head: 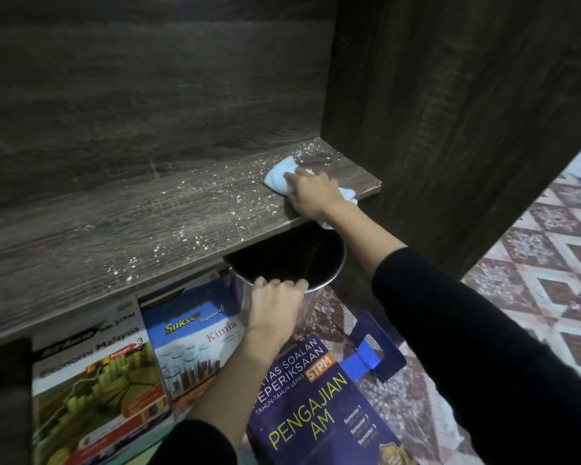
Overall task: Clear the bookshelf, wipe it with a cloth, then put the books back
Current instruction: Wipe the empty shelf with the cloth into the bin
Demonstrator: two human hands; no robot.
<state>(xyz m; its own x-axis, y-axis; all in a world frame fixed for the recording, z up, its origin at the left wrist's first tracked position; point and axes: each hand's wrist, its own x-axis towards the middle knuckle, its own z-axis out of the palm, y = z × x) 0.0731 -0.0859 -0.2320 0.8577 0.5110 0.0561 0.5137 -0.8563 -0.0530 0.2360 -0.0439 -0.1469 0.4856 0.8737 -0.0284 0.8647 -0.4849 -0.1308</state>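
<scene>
Shelf (pixel 148 213) speckled white; our right hand (pixel 311 193) presses the cloth (pixel 280 177) at 1 o'clock, left hand (pixel 275 303) grips the bin (pixel 319 263) rim. Books at 6 read "Kimia" (pixel 195 333), "Pengajian Am" (pixel 316 407).

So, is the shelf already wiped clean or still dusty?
Still dusty: white crumbs lie scattered across the shelf, left of the cloth under the right hand.

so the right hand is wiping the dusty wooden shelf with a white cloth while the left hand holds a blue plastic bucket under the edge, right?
Not quite. In the head view the left hand grips the rim of a shiny metal bin, not a blue plastic bucket. The rest holds: the right hand presses the white cloth on the dusty dark wooden shelf.
</scene>
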